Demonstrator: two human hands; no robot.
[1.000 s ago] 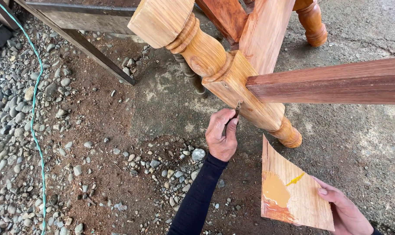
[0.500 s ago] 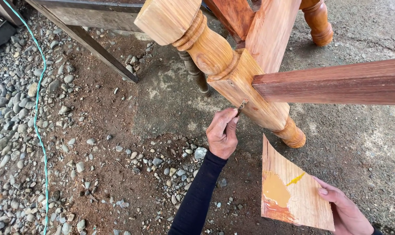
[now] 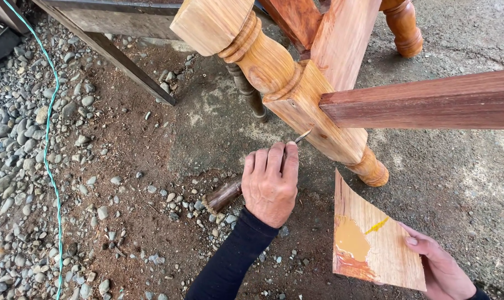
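- Wood filler [image 3: 350, 239] is being pressed into the turned table leg [image 3: 313, 114] by a small putty knife [image 3: 246, 180], clenched in the left hand [image 3: 271, 186].
- Wooden scrap board [image 3: 374, 244] is pinched by the right hand [image 3: 440, 266]; a reload is judged next.

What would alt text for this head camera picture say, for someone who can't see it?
A left hand presses a wooden-handled tool against a turned wooden furniture leg, while the right hand holds a thin board smeared with yellow paste, above dirt and gravel.

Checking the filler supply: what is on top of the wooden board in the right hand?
The wooden board carries a yellow-orange paste patch and a thin yellow streak. The right hand covers its far corner.
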